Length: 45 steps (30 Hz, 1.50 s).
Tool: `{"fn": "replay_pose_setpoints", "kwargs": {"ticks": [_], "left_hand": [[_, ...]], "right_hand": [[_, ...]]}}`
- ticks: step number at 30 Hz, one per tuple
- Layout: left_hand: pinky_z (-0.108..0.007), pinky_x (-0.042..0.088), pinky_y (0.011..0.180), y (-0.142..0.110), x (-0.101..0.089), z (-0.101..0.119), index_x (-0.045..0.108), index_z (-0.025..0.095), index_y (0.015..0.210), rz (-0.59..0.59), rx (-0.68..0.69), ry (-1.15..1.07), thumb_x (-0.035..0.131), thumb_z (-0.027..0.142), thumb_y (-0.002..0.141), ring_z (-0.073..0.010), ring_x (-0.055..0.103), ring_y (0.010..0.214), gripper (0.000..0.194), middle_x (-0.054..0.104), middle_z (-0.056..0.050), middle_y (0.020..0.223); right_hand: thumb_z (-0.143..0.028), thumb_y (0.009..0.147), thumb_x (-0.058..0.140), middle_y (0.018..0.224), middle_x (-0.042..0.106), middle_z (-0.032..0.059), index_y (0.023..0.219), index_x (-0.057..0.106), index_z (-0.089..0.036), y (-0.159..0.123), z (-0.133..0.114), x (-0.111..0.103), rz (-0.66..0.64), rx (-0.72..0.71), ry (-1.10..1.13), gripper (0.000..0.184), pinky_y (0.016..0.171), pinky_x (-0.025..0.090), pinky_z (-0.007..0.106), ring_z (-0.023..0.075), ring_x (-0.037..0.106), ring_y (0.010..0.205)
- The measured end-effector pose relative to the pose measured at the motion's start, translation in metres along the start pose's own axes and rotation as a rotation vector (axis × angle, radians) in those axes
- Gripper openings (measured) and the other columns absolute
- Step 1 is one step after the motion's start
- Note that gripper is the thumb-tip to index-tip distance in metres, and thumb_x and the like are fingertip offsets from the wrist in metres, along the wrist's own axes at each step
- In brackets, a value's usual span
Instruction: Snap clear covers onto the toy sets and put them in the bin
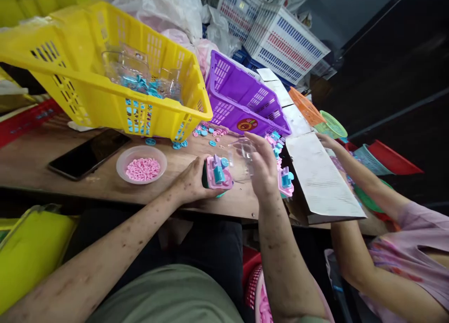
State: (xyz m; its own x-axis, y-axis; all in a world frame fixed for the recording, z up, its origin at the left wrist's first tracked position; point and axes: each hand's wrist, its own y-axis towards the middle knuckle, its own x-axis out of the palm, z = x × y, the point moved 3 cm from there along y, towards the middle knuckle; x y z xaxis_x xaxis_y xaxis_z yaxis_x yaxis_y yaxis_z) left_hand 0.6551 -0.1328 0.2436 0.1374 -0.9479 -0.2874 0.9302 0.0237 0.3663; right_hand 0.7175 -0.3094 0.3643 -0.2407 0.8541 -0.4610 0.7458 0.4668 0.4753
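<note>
My left hand (193, 182) is wrapped round a small pink and teal plastic toy (219, 173) with a dark green side, held just above the wooden table. To its right, my right hand (264, 166) grips a clear plastic cover (242, 154), slightly blurred, its open side facing the toy. The cover and the toy look apart. Beyond my right hand, more pink and teal toys (286, 180) stand by a white cardboard box. Small pink and blue pieces (212, 132) lie scattered on the table in front of my hands.
A yellow basket (168, 112) holds clear covers and teal parts; a purple basket (252, 98) stands beside it. On the left are a phone (89, 154) and a bowl (121, 166) of small pink pieces. At the right, a co-worker's arms (365, 173) reach behind the cardboard box (322, 178).
</note>
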Motion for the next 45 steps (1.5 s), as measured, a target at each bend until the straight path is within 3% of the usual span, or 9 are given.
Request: {"fn": "replay_pose_setpoints", "kwargs": {"ticks": [3, 7, 18, 28, 35, 45], "left_hand": [[-0.057, 0.059, 0.114, 0.001, 0.0, 0.002, 0.054, 0.023, 0.143, 0.015, 0.004, -0.001, 0.1, 0.057, 0.075, -0.0383, 0.07, 0.131, 0.089, 0.07, -0.014, 0.141], [-0.059, 0.056, 0.118, 0.002, 0.001, -0.004, 0.052, 0.023, 0.146, 0.022, 0.03, -0.007, 0.101, 0.054, 0.072, -0.04, 0.068, 0.137, 0.094, 0.068, -0.015, 0.146], [-0.059, 0.057, 0.114, 0.001, 0.002, -0.007, 0.053, 0.023, 0.144, 0.023, 0.034, -0.001, 0.101, 0.06, 0.072, -0.041, 0.069, 0.133, 0.094, 0.069, -0.015, 0.143], [-0.056, 0.058, 0.115, 0.001, 0.002, -0.005, 0.055, 0.022, 0.142, 0.023, 0.014, 0.062, 0.106, 0.055, 0.067, -0.0405, 0.071, 0.131, 0.097, 0.07, -0.013, 0.137], [-0.062, 0.058, 0.114, 0.002, -0.002, 0.001, 0.055, 0.019, 0.141, -0.02, -0.05, 0.089, 0.105, 0.06, 0.066, -0.0431, 0.07, 0.133, 0.099, 0.07, -0.017, 0.14], [-0.059, 0.059, 0.113, 0.002, -0.001, -0.003, 0.056, 0.016, 0.14, -0.011, -0.008, 0.077, 0.103, 0.063, 0.069, -0.0428, 0.071, 0.132, 0.097, 0.07, -0.017, 0.137]], "right_hand": [[-0.05, 0.11, 0.062, 0.146, 0.074, 0.0107, 0.147, 0.072, -0.029, 0.012, -0.014, 0.014, -0.24, -0.261, -0.354, 0.044, 0.127, 0.054, 0.058, 0.0315, 0.068, 0.142], [-0.046, 0.116, 0.054, 0.143, 0.076, 0.0124, 0.145, 0.075, -0.026, 0.014, -0.01, 0.023, -0.401, -0.261, -0.484, 0.042, 0.12, 0.061, 0.055, 0.0307, 0.071, 0.138], [-0.038, 0.115, 0.053, 0.141, 0.075, 0.0133, 0.15, 0.075, -0.027, 0.008, -0.012, 0.03, -0.284, -0.271, -0.556, 0.042, 0.119, 0.062, 0.055, 0.0313, 0.073, 0.133], [-0.031, 0.11, 0.058, 0.143, 0.076, 0.0151, 0.149, 0.075, -0.022, 0.008, -0.02, 0.034, -0.405, -0.296, -0.654, 0.044, 0.116, 0.064, 0.055, 0.0342, 0.074, 0.135], [-0.031, 0.109, 0.056, 0.143, 0.075, 0.0159, 0.146, 0.075, -0.021, 0.008, -0.024, 0.036, -0.415, -0.207, -0.694, 0.043, 0.12, 0.061, 0.055, 0.0338, 0.073, 0.137], [-0.029, 0.105, 0.058, 0.142, 0.076, 0.0154, 0.142, 0.076, -0.021, 0.018, -0.03, 0.042, -0.492, -0.186, -0.686, 0.042, 0.117, 0.062, 0.054, 0.0347, 0.074, 0.135]]}}
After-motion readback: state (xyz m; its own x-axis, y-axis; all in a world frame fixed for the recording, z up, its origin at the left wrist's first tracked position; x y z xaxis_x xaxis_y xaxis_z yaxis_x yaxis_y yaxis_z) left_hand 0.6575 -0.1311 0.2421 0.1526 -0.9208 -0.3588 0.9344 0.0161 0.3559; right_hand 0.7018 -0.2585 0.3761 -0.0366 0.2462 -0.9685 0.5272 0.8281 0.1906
